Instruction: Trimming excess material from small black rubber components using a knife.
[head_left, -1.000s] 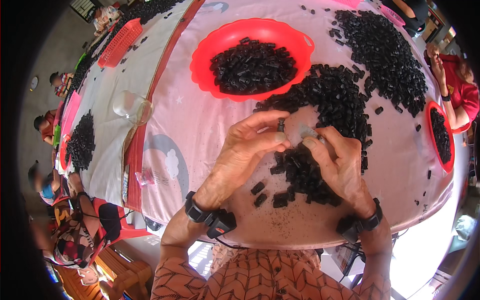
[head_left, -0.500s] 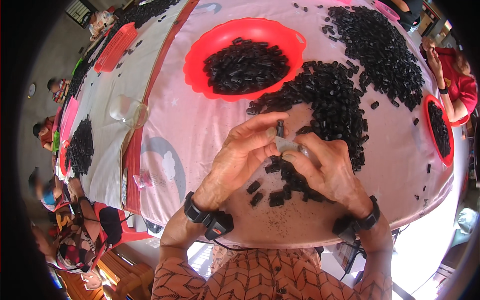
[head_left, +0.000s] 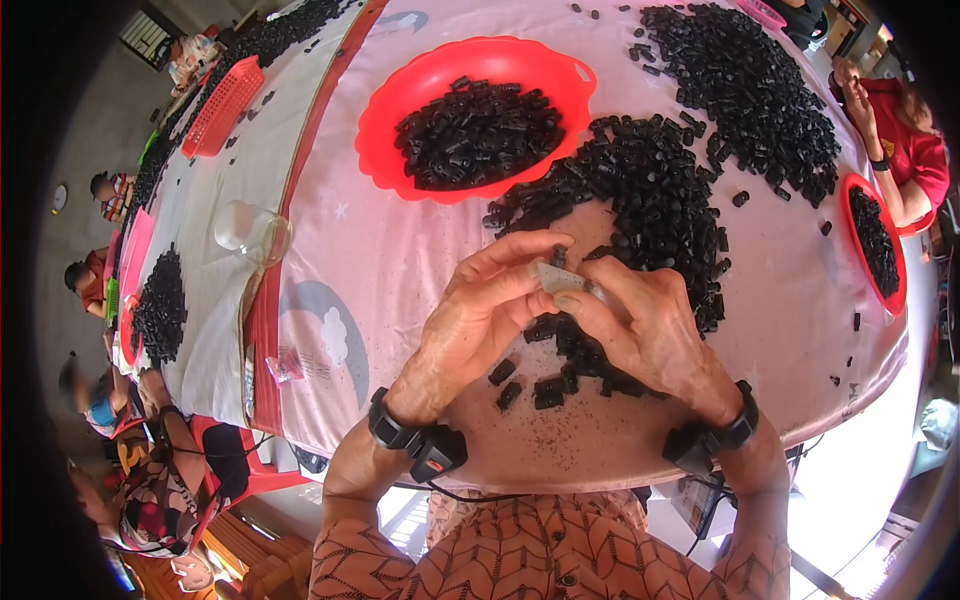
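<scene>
Pale, translucent small piece (head_left: 556,277), flat and roughly rectangular, sits pinched between both hands above the table's near edge; a short black cylinder (head_left: 558,257) stands upright at its top edge. Left hand (head_left: 478,315): thumb and fingers closed narrow on the piece's left end. Right hand (head_left: 645,325): fingertips closed on its right end. Both wrists carry black bands.

Under and beyond the hands, a loose heap of black cylindrical parts (head_left: 650,200) spreads over the pink tablecloth (head_left: 380,250), partly hidden by the right hand. Red round basin (head_left: 400,110) further back holds more of them. A clear glass jar (head_left: 250,230) lies left. Another person's red sleeve (head_left: 910,150) at far right.
</scene>
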